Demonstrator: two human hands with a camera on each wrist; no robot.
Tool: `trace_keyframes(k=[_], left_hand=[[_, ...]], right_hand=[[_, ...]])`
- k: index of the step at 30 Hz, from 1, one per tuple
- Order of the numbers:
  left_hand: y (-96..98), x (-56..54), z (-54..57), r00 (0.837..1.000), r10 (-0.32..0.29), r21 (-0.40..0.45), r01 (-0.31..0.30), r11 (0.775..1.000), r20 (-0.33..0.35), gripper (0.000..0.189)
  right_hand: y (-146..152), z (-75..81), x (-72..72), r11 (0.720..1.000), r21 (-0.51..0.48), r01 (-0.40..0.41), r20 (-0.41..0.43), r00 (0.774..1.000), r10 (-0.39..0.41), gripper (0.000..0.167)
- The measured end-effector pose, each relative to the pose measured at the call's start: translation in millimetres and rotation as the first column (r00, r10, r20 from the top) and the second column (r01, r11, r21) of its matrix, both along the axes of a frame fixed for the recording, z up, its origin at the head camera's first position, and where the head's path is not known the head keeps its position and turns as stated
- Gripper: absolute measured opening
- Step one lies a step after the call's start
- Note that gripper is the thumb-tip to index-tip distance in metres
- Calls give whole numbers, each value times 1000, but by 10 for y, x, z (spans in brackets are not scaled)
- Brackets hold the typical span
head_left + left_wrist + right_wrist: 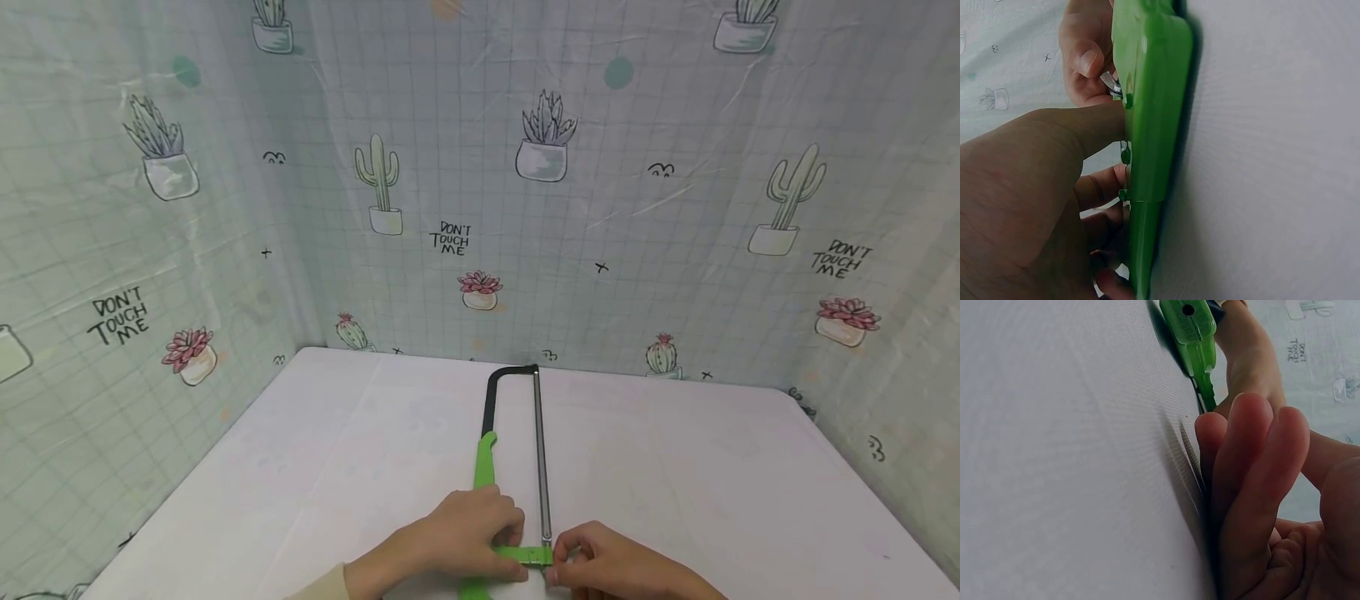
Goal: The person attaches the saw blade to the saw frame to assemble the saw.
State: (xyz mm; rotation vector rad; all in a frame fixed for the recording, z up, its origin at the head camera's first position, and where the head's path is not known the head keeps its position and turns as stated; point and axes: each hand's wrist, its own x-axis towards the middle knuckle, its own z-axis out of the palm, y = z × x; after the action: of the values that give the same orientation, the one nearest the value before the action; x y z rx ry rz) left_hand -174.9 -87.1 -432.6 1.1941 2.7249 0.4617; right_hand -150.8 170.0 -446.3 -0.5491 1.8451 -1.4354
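Note:
A hacksaw (484, 462) with a green handle and a black front frame lies flat on the white table, its front end pointing away from me. Its grey blade (542, 458) runs along the right side. My left hand (474, 533) grips the green part at the near end, thumb and fingers about the crosspiece (525, 555). At the blade's near end, my right hand (611, 562) pinches a small metal wing nut (1109, 81) with thumb and forefinger. The right wrist view shows the other fingers curled close over the table, with the green handle end (1189, 328) beyond them.
The white table (697, 475) extends to both sides of the saw. A sheet (585, 225) printed with cacti and potted plants hangs behind it and along both sides.

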Motion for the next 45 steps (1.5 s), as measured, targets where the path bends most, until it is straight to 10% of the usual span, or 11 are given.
trace_keyframes(k=[45], left_hand=[[18, 2, 31, 1000, 10, 0, -10, 1000, 15, 30]], right_hand=[[-29, 10, 4, 994, 61, 88, 41, 995, -91, 17]])
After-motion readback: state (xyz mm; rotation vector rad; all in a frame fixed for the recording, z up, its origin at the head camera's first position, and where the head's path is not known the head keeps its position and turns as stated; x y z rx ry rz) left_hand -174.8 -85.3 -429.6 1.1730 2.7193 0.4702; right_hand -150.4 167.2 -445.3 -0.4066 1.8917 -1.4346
